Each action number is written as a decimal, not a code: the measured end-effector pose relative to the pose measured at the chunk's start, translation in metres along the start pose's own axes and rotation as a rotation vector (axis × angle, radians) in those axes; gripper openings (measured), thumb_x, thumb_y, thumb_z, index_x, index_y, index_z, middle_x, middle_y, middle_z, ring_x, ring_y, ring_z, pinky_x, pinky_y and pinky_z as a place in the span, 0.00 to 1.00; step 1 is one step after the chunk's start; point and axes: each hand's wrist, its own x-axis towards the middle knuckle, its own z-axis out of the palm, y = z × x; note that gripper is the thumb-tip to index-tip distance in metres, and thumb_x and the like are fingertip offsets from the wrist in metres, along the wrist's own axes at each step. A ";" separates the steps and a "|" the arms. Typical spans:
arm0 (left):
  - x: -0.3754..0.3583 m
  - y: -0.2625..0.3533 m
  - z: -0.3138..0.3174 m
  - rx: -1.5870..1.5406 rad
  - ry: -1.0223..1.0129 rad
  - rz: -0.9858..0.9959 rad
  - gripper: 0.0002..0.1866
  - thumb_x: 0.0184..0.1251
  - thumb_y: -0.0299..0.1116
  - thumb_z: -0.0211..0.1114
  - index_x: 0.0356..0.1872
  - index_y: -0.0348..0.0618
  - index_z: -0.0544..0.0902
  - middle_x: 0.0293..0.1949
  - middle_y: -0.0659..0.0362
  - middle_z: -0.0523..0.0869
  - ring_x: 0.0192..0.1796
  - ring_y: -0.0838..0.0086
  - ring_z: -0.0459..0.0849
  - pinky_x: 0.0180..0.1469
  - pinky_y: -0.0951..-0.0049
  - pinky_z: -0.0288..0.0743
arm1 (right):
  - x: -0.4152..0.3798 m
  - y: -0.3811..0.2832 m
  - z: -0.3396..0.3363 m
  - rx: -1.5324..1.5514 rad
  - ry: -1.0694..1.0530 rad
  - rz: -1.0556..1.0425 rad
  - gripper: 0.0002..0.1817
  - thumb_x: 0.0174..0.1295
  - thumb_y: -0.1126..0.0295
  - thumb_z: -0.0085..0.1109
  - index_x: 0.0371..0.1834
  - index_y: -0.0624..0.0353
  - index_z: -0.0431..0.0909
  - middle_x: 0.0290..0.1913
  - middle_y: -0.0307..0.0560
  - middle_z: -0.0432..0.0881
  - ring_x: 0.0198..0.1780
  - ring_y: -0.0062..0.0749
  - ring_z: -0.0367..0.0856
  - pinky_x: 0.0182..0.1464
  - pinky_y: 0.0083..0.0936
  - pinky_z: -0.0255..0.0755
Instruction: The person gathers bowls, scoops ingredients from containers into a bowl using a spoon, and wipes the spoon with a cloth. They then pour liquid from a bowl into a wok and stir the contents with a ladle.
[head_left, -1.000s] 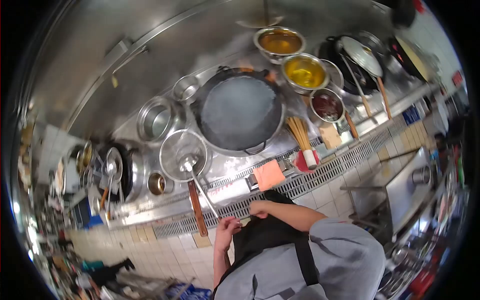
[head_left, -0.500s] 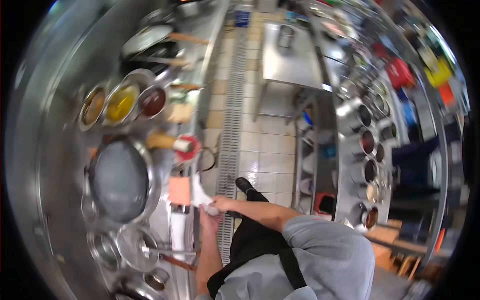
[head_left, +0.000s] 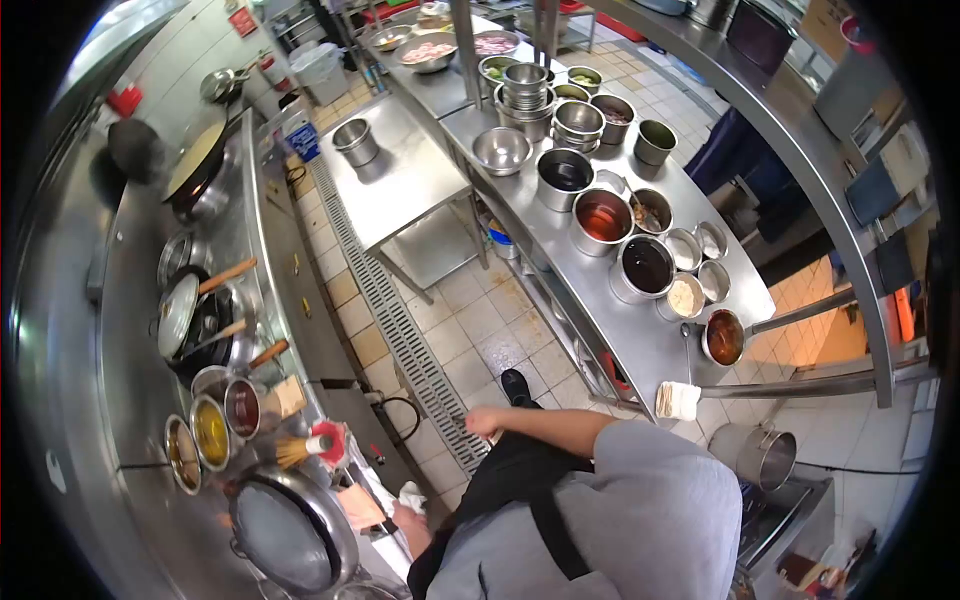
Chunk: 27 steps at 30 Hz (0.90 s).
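My left hand [head_left: 408, 522] is low by the front edge of the stove counter, closed on a bunched white cloth [head_left: 411, 496]. Close beside it lies a flat salmon-coloured block or pad [head_left: 360, 506]. My right hand [head_left: 485, 422] hangs over the floor drain in front of my body, fingers curled in, with nothing visible in it. Left of my hands sits a large wok [head_left: 285, 535] holding greyish liquid. A bamboo brush [head_left: 300, 450] rests near a red container [head_left: 332, 444] at the counter's edge.
Metal bowls of yellow liquid [head_left: 211, 432] and dark red sauce [head_left: 242, 407] stand beyond the wok. A steel table [head_left: 385, 200] carries one metal pot. On the right, a long prep counter [head_left: 530, 220] holds several sauce pots. A slotted drain [head_left: 385, 325] runs along the floor.
My view has swung toward the right-hand counter. My right hand has let go of the white cloth and moved away to the right; my left hand keeps the cloth.
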 end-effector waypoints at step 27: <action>-0.008 0.153 0.432 0.895 -0.622 0.294 0.06 0.69 0.26 0.58 0.41 0.31 0.78 0.30 0.52 0.83 0.23 0.66 0.84 0.20 0.70 0.75 | -0.147 -0.125 -0.220 0.545 0.743 0.068 0.08 0.68 0.71 0.57 0.37 0.63 0.84 0.29 0.46 0.84 0.27 0.28 0.84 0.28 0.27 0.79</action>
